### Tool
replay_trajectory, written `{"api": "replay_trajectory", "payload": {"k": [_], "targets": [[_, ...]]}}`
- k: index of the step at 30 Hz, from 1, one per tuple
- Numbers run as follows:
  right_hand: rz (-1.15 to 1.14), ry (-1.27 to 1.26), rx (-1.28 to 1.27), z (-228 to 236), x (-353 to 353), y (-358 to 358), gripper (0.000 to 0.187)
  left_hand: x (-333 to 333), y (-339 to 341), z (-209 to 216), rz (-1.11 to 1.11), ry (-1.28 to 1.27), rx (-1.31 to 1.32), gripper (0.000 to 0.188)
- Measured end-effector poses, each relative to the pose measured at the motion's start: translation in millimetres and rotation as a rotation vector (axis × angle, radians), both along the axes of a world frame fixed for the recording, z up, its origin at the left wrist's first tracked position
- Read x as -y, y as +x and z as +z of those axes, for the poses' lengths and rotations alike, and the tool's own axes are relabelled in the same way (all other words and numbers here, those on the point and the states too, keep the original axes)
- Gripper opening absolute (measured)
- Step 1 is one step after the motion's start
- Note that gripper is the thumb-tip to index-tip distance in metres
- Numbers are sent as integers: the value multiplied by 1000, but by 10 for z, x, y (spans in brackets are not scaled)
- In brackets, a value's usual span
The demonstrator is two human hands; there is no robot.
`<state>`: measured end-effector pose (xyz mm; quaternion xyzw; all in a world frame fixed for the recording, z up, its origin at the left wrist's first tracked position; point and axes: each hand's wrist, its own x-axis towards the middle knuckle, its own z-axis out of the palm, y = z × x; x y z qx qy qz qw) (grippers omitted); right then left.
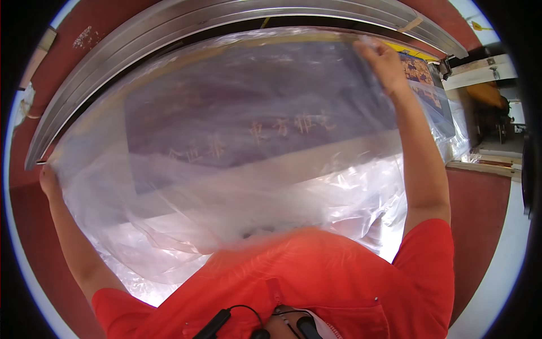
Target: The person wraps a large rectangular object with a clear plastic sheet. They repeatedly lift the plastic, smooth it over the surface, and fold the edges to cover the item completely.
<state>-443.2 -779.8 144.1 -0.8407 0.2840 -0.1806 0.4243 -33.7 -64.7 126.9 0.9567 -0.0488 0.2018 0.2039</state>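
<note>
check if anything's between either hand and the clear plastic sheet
Nothing visible: the right hand is on the plastic sheet at its far edge, and the left hand is right at its left edge.

Sheeting (361, 189): clear plastic, glossy, wrinkled. Long rail (169, 25): smooth metal, satin sheen. Shirt (339, 277): matt cloth.

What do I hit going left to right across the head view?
Left hand → row of pale lettering → right hand → gold-patterned panel → orange-brown object. Left out: clear plastic sheet, since it spans much of the width.
</note>
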Motion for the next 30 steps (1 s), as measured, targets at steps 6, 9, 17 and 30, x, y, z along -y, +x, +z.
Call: {"api": "replay_trajectory", "payload": {"k": [6,9,17,30], "targets": [[204,316,155,-210,-505,100,17,-1220,135,47,231,1124,-182,26],[171,272,194,-257,-541,89,16,314,126,20,-207,872,-337,28],[168,45,278,-271,-573,90,18,5420,-2754,-119,-1181,-379,-453,29],[687,-472,-57,79,-1394,-388,17,687,-1981,213,-468,6,-628,12]]}}
